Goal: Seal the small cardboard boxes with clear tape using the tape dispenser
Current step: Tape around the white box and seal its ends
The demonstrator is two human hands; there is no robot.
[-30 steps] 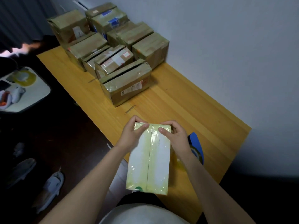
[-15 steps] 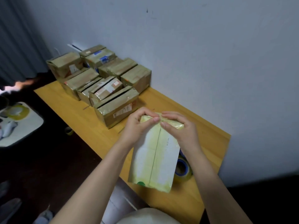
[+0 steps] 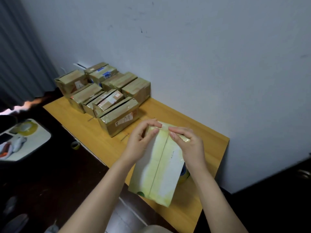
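A small white-and-yellow box (image 3: 159, 170) wrapped in shiny clear tape is held tilted above the near end of the wooden table (image 3: 198, 133). My left hand (image 3: 140, 142) grips its far top edge from the left, fingertips on the centre seam. My right hand (image 3: 188, 145) grips the same edge from the right. Behind the box, by my right wrist, the tape dispenser (image 3: 184, 173) with a blue core lies mostly hidden.
Several taped brown cardboard boxes (image 3: 104, 93) stand packed together at the table's far end against the white wall. A white side table (image 3: 25, 140) with a tape roll is at the left. A small tape roll (image 3: 74, 145) lies on the dark floor.
The box has tilted up and been lifted a little, with both hands shifting along its far edge. The view has risen, so the table and boxes sit lower in the picture.
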